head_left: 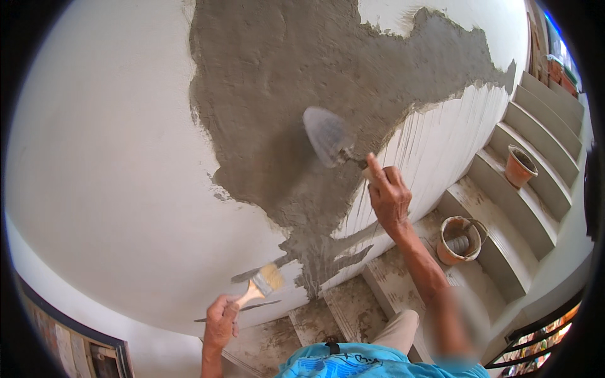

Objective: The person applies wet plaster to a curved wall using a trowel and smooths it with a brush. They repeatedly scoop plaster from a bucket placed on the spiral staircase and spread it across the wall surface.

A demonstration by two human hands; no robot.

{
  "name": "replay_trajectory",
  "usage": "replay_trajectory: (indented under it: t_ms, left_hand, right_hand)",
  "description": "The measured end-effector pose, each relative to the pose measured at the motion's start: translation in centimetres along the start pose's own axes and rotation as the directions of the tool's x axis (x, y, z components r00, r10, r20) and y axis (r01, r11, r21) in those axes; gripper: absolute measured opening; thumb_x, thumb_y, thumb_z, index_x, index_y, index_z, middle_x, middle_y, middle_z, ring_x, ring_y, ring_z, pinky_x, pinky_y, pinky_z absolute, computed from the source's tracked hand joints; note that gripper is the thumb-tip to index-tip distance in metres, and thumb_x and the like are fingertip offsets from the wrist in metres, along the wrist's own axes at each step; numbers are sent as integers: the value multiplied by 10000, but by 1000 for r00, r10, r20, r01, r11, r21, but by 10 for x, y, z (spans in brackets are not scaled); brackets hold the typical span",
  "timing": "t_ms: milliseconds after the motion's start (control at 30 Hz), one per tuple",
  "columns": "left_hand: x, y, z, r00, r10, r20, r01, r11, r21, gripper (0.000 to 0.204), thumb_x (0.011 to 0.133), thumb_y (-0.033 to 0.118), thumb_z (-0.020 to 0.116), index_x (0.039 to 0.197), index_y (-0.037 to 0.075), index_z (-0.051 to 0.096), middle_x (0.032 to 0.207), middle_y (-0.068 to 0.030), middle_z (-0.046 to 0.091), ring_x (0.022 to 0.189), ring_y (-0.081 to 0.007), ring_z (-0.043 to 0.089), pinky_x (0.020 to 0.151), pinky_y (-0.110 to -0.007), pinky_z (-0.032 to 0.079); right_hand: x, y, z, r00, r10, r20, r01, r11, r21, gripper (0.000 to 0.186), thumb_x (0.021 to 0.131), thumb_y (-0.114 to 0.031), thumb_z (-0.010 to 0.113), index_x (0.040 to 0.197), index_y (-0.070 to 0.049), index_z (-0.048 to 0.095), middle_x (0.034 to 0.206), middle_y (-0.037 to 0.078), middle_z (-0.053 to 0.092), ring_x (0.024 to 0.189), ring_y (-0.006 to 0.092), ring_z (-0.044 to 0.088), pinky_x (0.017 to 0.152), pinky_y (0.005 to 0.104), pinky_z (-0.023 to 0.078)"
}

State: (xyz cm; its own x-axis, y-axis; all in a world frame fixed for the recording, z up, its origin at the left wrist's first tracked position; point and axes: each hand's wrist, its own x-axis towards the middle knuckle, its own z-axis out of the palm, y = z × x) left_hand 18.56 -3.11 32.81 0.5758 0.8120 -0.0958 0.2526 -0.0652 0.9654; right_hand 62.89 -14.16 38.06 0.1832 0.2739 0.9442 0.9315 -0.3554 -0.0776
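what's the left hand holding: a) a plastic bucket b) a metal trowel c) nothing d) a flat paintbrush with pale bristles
d: the left hand grips the wooden handle of a flat paintbrush with pale bristles, while the right hand holds the metal trowel against the grey wet plaster.

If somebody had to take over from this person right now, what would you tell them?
Right hand: holds a trowel against the wet grey plaster patch on the white wall.
Left hand: holds a paintbrush, bristles near the wall low down.
Nearby: a plaster-smeared bucket on the lower stairs, an orange pot two steps higher.
Done: the upper middle wall is covered with rough plaster.
Left: the scored white area to the right and the rest of the wall are bare; the patch edges are ragged.
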Motion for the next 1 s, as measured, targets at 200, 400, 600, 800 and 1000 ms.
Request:
replay_trajectory:
  t_ms: [200,400,600,800,1000]
  left_hand:
    - [22,94,8,906,419,-62,-420,908,1,394,1038,322,578,1200,-35,617,660,19,455,503,-52,422,426,-229,403]
    - [30,101,13,840,518,-162,-534,841,-84,390,1043,309,565,1206,-44,602,684,19,444,537,-44,386,410,-220,400]
    - [31,82,2,871,455,-183,-473,879,-66,381,1041,308,563,1202,-37,596,683,19,431,526,-43,380,395,-215,388]
    - [35,109,4,827,517,-222,-543,837,-74,359,1052,268,549,1205,-54,598,688,21,432,557,-41,385,413,-215,401]
    - [50,158,19,736,634,-239,-665,743,-76,323,1056,225,532,1206,-53,599,686,25,434,547,-32,371,416,-209,390]
  right_hand:
    - [61,2,-5,991,-1,-131,-7,998,-66,711,815,-1,692,1459,-263,546,797,-8,480,732,144,547,530,301,501]
    - [76,3,1,989,-66,-131,47,989,-140,638,848,-23,700,1427,-261,579,800,0,483,749,147,558,542,314,509]
    - [59,20,-11,978,-181,-109,152,961,-233,595,865,-6,688,1401,-249,605,774,-3,493,728,135,555,551,294,512]
    - [82,6,-12,974,-169,-151,133,965,-224,593,864,-20,690,1396,-270,609,769,-3,487,725,132,554,592,307,525]
    - [60,17,-19,994,-88,-68,76,984,-162,660,818,20,691,1404,-269,602,778,5,484,731,148,555,596,315,519]
